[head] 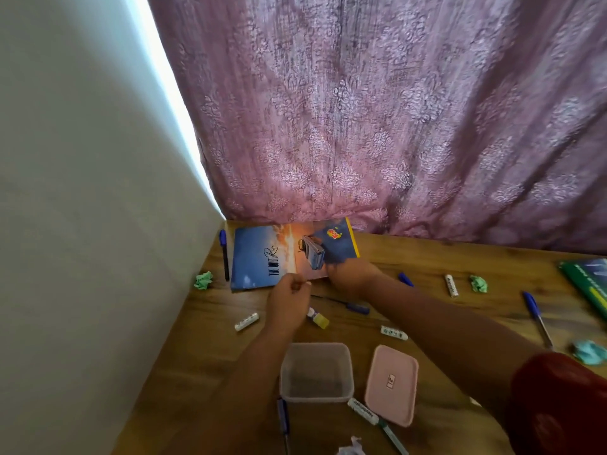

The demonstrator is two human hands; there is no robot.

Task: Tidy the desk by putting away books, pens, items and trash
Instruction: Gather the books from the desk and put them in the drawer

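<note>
A blue and orange book (259,257) lies flat at the back left of the wooden desk (203,356). A smaller blue book with a yellow spine (340,244) lies partly on top of it, and my right hand (351,277) grips its near edge. My left hand (289,300) has its fingers curled at the big book's near edge; whether it holds anything is unclear. Several blue pens lie about, among them one by the wall (224,254) and one at the right (537,316). Crumpled green paper balls (203,280) (478,284) lie at both sides.
A clear plastic box (317,372) stands open near me with its pink lid (391,384) beside it. White tubes (246,321) (451,285) (394,333) and a small yellow bottle (318,318) are scattered around. A green book (588,284) lies far right. A pink curtain (394,126) hangs behind; a wall (82,192) is on the left.
</note>
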